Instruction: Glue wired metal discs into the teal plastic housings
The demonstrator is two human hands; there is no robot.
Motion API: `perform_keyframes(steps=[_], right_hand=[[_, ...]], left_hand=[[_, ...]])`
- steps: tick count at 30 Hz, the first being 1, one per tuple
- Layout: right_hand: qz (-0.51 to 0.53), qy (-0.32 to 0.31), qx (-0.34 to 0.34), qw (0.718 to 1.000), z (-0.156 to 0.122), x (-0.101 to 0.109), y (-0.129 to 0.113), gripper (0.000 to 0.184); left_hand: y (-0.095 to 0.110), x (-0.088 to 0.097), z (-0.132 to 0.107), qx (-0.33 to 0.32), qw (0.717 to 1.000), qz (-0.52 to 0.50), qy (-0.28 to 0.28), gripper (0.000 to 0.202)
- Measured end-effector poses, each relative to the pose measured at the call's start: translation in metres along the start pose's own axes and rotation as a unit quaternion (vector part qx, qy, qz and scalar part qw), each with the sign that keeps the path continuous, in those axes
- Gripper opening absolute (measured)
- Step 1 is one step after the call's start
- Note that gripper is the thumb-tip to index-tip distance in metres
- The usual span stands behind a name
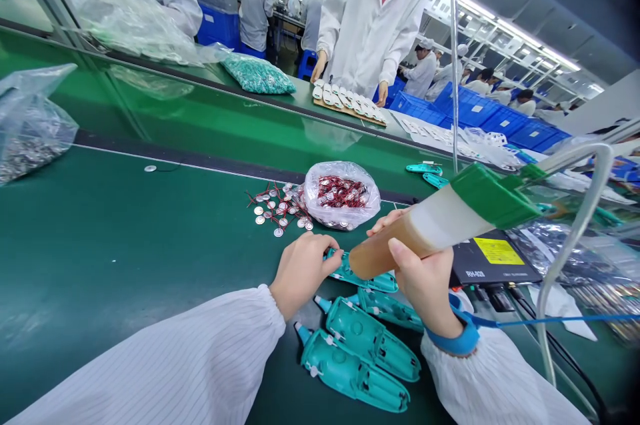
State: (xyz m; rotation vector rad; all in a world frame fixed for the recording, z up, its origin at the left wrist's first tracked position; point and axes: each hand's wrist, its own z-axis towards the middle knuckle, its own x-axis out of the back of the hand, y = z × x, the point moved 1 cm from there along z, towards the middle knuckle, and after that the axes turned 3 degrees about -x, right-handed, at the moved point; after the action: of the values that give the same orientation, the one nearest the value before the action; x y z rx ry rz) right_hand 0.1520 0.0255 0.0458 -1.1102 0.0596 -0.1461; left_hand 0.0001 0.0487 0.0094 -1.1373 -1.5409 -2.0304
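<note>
My right hand (425, 285) wraps round a large glue syringe (383, 253) with amber contents and a green cap, its lower end tilted down to the left. Below it lies a teal plastic shell (383, 280), partly hidden by the syringe and my fingers. At the shell's left tip, the fingers of my left hand (306, 270) are closed in a pinch. Nearer to me, more open teal shell halves (355, 368) lie in a slanted row, hollow side up, with small white parts in them.
Beyond my hands sits a clear bag (343, 195) of red-wired metal discs, with loose discs (280, 208) beside it. A black controller box (493, 258) and a bent air tube (550, 278) are at right. Across the green barrier (225, 108), a co-worker (373, 18) stands at a board of white pieces.
</note>
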Motion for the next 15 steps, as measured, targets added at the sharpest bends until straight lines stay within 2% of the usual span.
perform_keyframes(steps=[7, 13, 15], right_hand=[[0.005, -0.006, -0.016, 1.000, 0.0043, 0.0068, 0.0011, 0.023], [0.016, -0.003, -0.015, 1.000, 0.0043, 0.0057, 0.0058, 0.004], [0.023, 0.002, -0.012, 1.000, 0.0047, 0.0053, 0.0070, 0.004]], left_hand=[[-0.0009, 0.0010, 0.0010, 0.000, 1.000, 0.002, -0.003, 0.014], [-0.0011, 0.0007, 0.0018, 0.001, 1.000, 0.004, 0.000, 0.013], [-0.0014, 0.0004, 0.0016, 0.000, 1.000, 0.005, 0.000, 0.013]])
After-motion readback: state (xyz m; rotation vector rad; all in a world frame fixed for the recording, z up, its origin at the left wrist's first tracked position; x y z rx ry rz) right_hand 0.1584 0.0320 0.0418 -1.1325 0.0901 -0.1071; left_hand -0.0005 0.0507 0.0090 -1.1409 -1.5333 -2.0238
